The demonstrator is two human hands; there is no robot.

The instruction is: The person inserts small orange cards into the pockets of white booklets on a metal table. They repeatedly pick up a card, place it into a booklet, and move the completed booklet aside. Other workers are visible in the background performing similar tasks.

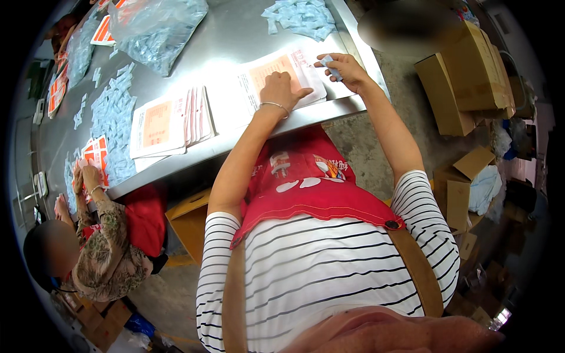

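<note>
My right hand [349, 74] is at the table's near right corner, its fingers closed on a small pale blue sachet [333, 69]. My left hand [279, 92] rests on a flat white package with an orange printed panel [265, 76]. Its thumb sticks out to the right and its fingers are bent over the package's surface. That package lies overlapped with others near the table's front edge. Left of it, a fanned stack of similar white and orange packages [158, 127] lies by the same edge.
Loose blue sachets [299, 17] are heaped at the far right of the metal table [226, 35], and more sachets [112, 120] spread at left. A clear bag [156, 35] bulges at the back. A co-worker [112, 247] handles an orange package at far left. Cardboard boxes [471, 70] stand right.
</note>
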